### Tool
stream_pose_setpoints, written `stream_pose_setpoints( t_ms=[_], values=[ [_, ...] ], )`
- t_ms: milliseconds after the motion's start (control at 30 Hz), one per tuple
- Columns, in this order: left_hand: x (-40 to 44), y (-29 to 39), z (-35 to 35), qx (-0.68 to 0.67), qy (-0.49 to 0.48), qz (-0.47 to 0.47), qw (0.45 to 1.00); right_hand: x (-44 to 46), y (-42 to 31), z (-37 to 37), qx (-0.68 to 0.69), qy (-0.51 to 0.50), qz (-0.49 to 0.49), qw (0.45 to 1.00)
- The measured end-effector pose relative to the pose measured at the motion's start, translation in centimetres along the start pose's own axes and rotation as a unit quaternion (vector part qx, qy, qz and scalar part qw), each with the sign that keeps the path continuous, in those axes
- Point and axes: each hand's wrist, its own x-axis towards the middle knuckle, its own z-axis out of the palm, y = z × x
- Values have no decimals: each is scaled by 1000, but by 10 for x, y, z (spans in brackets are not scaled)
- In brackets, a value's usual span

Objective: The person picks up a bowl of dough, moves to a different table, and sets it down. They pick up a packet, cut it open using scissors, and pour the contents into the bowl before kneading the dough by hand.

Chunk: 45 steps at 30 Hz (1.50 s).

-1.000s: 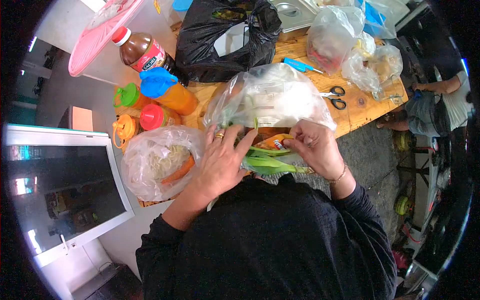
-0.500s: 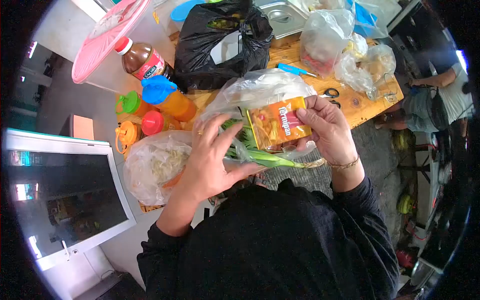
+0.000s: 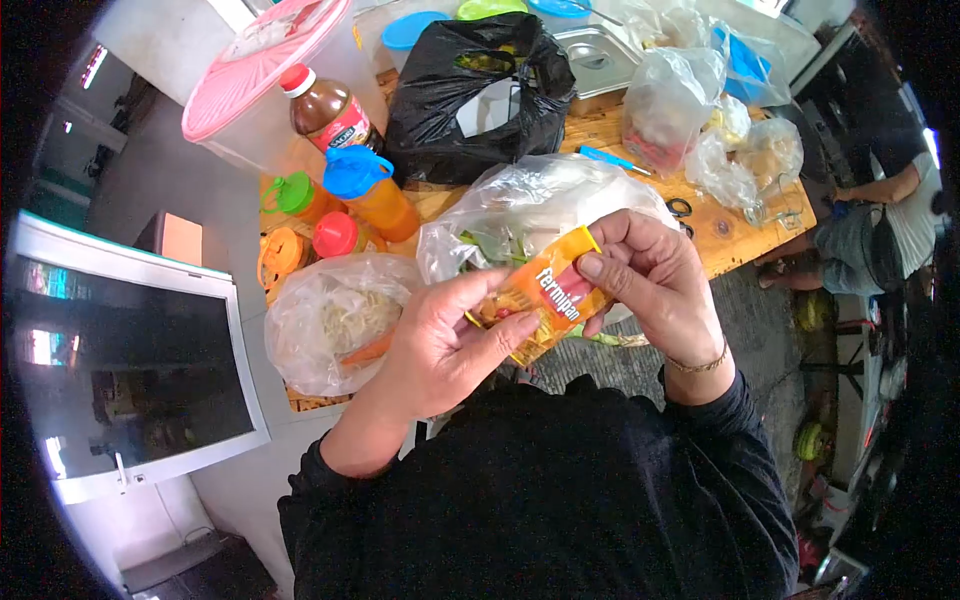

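Observation:
Between my two hands is a small yellow-orange yeast packet [image 3: 545, 300] with "fermipan" printed on it, tilted. My left hand [image 3: 440, 340] pinches its lower left end, thumb across the front. At its upper right end, my right hand [image 3: 650, 270] grips it between thumb and fingers. Behind the packet lies a clear plastic bag [image 3: 560, 185] with green leafy stalks inside, partly hidden by my hands. Left of it, another clear bag [image 3: 340, 320] contains pale sprouts and a carrot [image 3: 368, 349].
On the wooden table [image 3: 730, 235] stand a black plastic bag [image 3: 420, 110], a brown sauce bottle [image 3: 335, 112], several squeeze bottles [image 3: 385, 205], a lidded metal tray [image 3: 595, 60], a blue-handled knife [image 3: 612, 160] and scissors [image 3: 680, 208]. A seated person [image 3: 880, 220] is at the far right.
My left hand has closed from spread fingers onto the packet's left end. The packet has tilted and come lower. The view has shifted slightly, so the table items appear further right.

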Motion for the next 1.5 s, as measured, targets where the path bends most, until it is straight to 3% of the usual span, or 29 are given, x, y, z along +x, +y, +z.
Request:
stream_pose_setpoints(
  t_ms=[67, 167, 267, 300, 400, 533, 633, 700, 800, 833, 933, 967, 1067, 1200, 1233, 1333, 1433, 1500],
  values=[
    [-9, 6, -5, -24, -18, -27, 999, -1, -3, 6, 18, -19, 5, 1000],
    [-18, -12, -10, -180, 25, 15, 983, -5, -5, 11, 19, -65, -6, 998],
    [-29, -24, -8, -235, 42, 13, 971, -8, 19, 17, -154, -117, -43, 980],
    [-34, -28, -9, -232, 37, 4, 972, -10, 23, 25, -201, -95, -103, 969],
    [-50, -36, -14, -221, 29, -19, 975, -13, 18, 46, -196, -53, -137, 969],
    [-76, -36, -34, -217, -25, -70, 973, -23, 5, 76, -222, -26, -123, 967],
    [-103, -30, -45, -115, -35, -83, 989, -22, 17, 96, -232, -28, -158, 959],
    [-126, -30, -51, -114, -5, -39, 993, -22, 20, 114, -225, -48, -204, 951],
    [-162, -15, -59, -88, 80, 26, 993, -25, 19, 141, -80, -187, -74, 976],
    [-174, -9, -62, -77, 113, 48, 990, -29, 13, 151, -5, -218, 48, 975],
    [-210, -4, -81, -101, 94, 71, 988, -26, 40, 188, -237, -142, -251, 928],
    [-221, -1, -80, -43, 136, 62, 988, -26, 46, 197, -231, -150, -247, 929],
    [-252, -19, -88, -111, 221, 5, 969, -42, 53, 223, -82, -217, -16, 972],
    [-276, -6, -84, -156, 211, -12, 965, -54, 59, 258, 9, -164, 14, 986],
    [-280, -6, -84, -152, 205, -15, 967, -53, 69, 260, 11, -174, -20, 984],
    [-290, -7, -87, -158, 189, -37, 968, -58, 73, 255, -153, -226, -76, 959],
    [-294, -8, -89, -220, 172, -71, 957, -71, 65, 262, -232, -165, -100, 953],
    [-294, -7, -89, -280, 149, -82, 945, -73, 71, 262, -207, -135, -90, 965]
  ],
)
